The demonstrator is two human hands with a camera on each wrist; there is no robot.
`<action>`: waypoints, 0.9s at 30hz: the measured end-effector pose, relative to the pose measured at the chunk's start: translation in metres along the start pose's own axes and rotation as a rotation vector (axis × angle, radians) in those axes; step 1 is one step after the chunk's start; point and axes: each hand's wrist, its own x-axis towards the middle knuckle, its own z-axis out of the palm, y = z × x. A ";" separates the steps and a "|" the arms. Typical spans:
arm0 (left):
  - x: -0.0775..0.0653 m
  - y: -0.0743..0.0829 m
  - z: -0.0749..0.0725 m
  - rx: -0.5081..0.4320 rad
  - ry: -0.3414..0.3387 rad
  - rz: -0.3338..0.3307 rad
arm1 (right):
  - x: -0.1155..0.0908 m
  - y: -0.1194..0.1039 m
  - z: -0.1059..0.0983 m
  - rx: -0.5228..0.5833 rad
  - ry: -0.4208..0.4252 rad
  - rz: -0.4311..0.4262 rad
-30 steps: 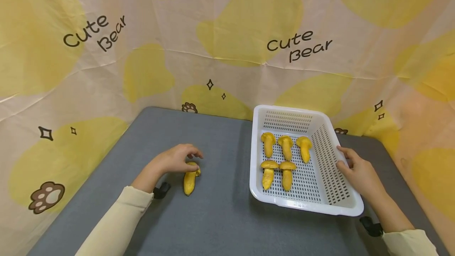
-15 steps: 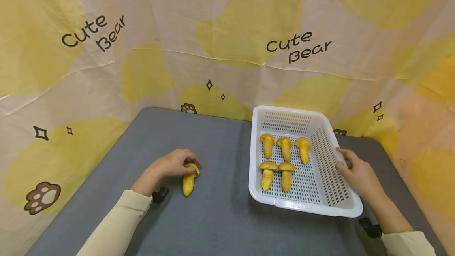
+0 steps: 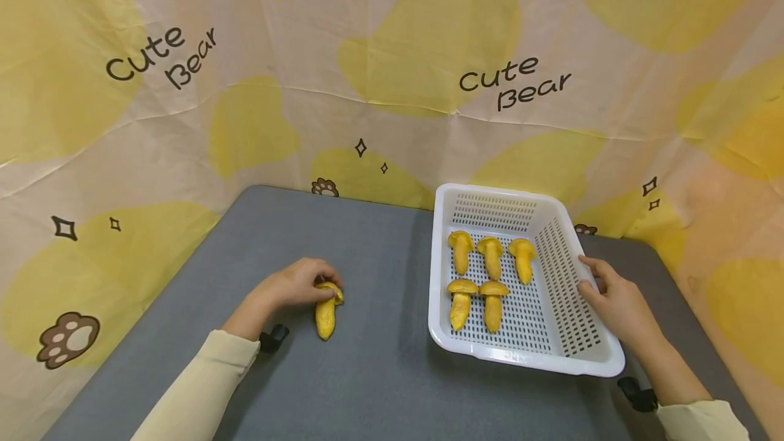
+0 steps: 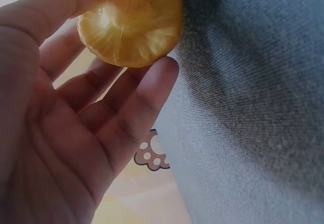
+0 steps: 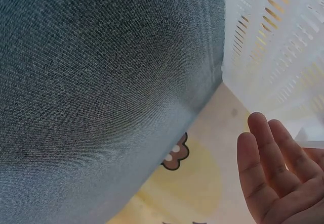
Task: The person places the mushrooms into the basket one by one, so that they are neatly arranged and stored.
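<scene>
On the grey table, my left hand (image 3: 303,282) pinches a yellow mushroom (image 3: 326,322) near its cap. The left wrist view shows the round cap's underside (image 4: 132,29) between the thumb and fingers; the stem is out of sight there. At the right, my right hand (image 3: 621,301) holds the side rim of a white perforated basket (image 3: 527,361), thumb and index finger over the edge. Its other fingers (image 5: 276,166) extend outside the basket wall in the right wrist view. Several yellow mushrooms (image 3: 493,308) lie in two rows in the basket, caps toward the back.
A patterned cloth (image 3: 392,73) hangs behind the grey table (image 3: 367,386) and along its sides. Table surface lies between the left hand and the basket. Dark straps (image 3: 637,395) sit at both wrists.
My left hand has lowered slightly and its fingers have closed around the mushroom near the cap. The mushroom has barely shifted. My right hand and the basket stay in place.
</scene>
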 end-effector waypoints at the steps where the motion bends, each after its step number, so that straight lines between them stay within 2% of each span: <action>1: 0.000 0.000 0.000 0.000 0.001 0.001 | 0.000 0.000 0.000 0.000 0.001 -0.001; 12: -0.004 0.004 -0.006 -0.008 0.018 0.008 | 0.000 -0.001 0.000 0.005 0.006 -0.003; 22: 0.000 0.010 -0.007 -0.005 0.107 0.071 | 0.000 -0.001 0.000 0.013 0.001 -0.003; 27: 0.004 0.016 -0.007 0.003 0.131 0.072 | -0.001 0.000 0.001 0.012 -0.004 0.001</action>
